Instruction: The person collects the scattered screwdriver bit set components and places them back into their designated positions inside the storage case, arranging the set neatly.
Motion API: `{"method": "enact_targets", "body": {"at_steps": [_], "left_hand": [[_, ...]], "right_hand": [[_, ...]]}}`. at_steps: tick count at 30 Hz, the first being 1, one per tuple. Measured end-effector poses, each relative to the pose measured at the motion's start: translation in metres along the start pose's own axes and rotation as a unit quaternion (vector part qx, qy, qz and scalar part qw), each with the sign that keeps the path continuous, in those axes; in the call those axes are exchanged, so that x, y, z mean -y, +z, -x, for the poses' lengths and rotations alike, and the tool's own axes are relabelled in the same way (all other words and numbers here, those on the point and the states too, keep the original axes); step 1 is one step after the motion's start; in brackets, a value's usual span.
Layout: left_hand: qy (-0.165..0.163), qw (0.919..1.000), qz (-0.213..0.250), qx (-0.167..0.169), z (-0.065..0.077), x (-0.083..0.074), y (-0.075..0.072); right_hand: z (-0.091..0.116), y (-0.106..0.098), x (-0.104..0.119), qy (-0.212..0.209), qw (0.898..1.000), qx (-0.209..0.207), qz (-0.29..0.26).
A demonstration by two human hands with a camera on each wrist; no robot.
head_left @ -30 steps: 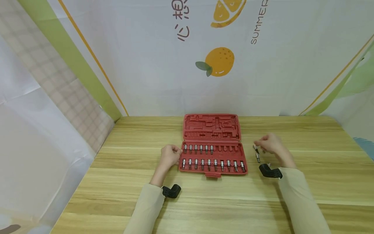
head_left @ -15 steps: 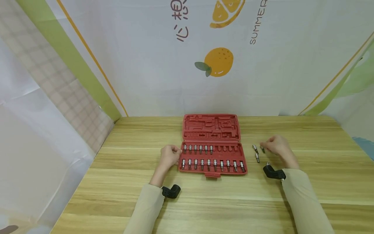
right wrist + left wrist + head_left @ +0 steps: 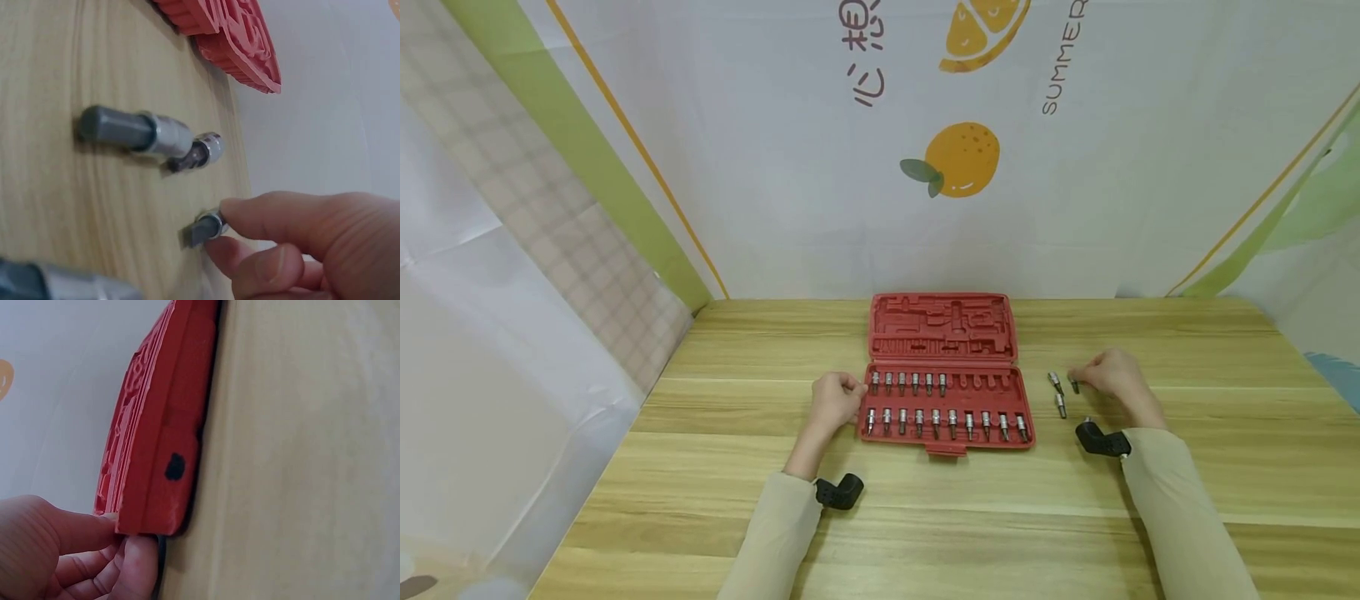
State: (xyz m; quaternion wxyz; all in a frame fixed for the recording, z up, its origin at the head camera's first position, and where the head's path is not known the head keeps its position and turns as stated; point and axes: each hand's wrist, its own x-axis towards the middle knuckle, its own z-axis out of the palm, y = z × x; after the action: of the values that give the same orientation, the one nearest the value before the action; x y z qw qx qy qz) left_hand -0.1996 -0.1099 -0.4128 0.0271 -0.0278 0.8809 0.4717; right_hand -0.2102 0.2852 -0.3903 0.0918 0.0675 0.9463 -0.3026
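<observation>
My left hand pinches the left edge of an open red plastic socket case, thumb above and fingers beneath. The case's lower half holds bit sockets in two rows; several slots at the right of the back row are bare. Right of the case, my right hand pinches a bit socket by its silver end between thumb and fingertip, its dark tip pointing away from the hand. Beside it on the table lie a bit socket with a thick dark tip and another bit socket behind that.
Another bit socket, partly cut off in the right wrist view, lies nearer my right wrist. The case's moulded lid lies back toward the printed cloth behind the wooden table.
My right hand has moved slightly right, from beside the bit socket nearest the case to the one it now pinches. The left hand and the case have stayed put.
</observation>
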Motion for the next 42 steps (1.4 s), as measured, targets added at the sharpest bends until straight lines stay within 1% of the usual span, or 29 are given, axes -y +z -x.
{"method": "enact_targets", "body": {"at_steps": [4, 9, 11, 16, 18, 21, 29, 35, 42], "left_hand": [[-0.003, 1.0, 0.003, -0.001, 0.0, 0.0, 0.0], [-0.002, 1.0, 0.007, -0.002, 0.0, 0.0, 0.0], [-0.001, 1.0, 0.008, -0.003, 0.0, 0.0, 0.0], [-0.001, 0.9999, 0.012, -0.001, 0.0, 0.0, 0.0], [-0.002, 0.9999, 0.013, -0.001, 0.0, 0.0, 0.0], [-0.004, 0.9999, 0.012, 0.0, -0.001, 0.001, 0.0], [-0.014, 0.9999, 0.008, 0.004, -0.002, 0.003, 0.001], [-0.009, 1.0, 0.002, 0.004, -0.003, 0.002, 0.001], [-0.002, 1.0, 0.002, 0.005, -0.002, 0.002, 0.0]], "right_hand": [[-0.002, 0.001, 0.001, -0.002, 1.0, 0.006, 0.013], [-0.005, 0.002, 0.001, 0.002, 1.0, 0.014, 0.014], [-0.005, 0.002, 0.001, 0.008, 1.0, 0.023, 0.008], [-0.005, -0.002, 0.003, 0.021, 0.998, 0.045, -0.036], [-0.004, -0.003, 0.005, 0.022, 0.997, 0.045, -0.05], [-0.002, -0.004, 0.007, 0.016, 0.998, 0.037, -0.052], [0.004, -0.002, 0.021, -0.005, 0.998, 0.035, -0.061], [0.005, 0.002, 0.034, -0.021, 0.998, 0.026, -0.061], [0.004, 0.013, 0.051, -0.023, 0.995, 0.032, -0.087]]}}
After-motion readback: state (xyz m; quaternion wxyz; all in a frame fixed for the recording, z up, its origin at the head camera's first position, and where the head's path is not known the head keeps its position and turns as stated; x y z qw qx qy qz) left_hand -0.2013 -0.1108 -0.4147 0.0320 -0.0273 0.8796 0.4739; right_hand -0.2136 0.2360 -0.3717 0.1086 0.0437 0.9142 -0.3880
